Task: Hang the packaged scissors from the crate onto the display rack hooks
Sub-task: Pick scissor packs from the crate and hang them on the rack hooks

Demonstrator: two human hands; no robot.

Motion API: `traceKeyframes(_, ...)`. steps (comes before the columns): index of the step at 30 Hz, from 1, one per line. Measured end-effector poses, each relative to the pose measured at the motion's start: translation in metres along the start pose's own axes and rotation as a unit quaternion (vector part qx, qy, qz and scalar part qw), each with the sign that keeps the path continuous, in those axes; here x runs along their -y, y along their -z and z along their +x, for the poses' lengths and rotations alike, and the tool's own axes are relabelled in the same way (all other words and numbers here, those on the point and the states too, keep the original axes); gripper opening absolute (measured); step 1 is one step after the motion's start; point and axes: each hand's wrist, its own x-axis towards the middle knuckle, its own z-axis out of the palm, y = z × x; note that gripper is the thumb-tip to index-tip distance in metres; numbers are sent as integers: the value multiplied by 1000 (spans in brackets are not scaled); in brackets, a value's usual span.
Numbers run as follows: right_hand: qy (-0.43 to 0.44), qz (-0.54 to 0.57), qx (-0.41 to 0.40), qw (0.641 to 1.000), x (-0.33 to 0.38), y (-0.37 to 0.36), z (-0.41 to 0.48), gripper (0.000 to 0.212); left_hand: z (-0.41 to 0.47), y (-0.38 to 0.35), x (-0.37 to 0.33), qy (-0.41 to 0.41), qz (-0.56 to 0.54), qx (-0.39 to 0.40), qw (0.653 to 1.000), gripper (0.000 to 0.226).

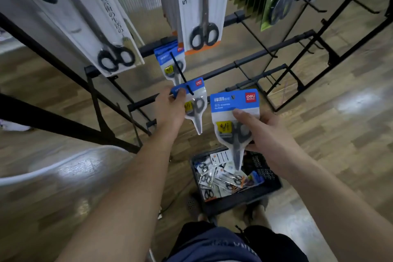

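Note:
My left hand [170, 108] pinches the blue top of a small scissors pack [195, 104], whose header sits at the tip of a black rack hook [180, 72]. Further back on that hook hang several matching blue packs [170, 59]. My right hand [263, 132] grips a second blue-topped scissors pack [231, 121], held upright in the air above the crate. The black plastic crate [265, 191] stands on the floor below, with several packaged scissors [221, 178] lying loose inside.
The black metal display rack [251, 55] carries long white scissors packs [202, 6] at the top, another white pack [102, 27] at left and green packs [274, 2] at right. Bare hooks [259, 40] jut out on the right. Wood-pattern floor surrounds the crate.

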Motion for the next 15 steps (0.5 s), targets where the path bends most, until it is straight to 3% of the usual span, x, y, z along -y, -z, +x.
traceKeyframes(5,2,-37,33,999,-8,-17,12,22,54,11,-15,-25,37,-20,999,25)
traceKeyframes(9,0,-81,49,996,-12,-35,31,24,89,17,-30,8,48,-21,999,23)
traceKeyframes(12,-1,-86,44,995,-17,-50,49,22,103,22,-33,36,62,-25,997,41)
traceKeyframes(13,-5,-85,36,996,-17,-55,55,22,101,24,-34,45,68,-28,996,38)
traceKeyframes(15,-13,-92,18,996,-17,-62,68,25,81,30,-38,59,60,-30,996,13)
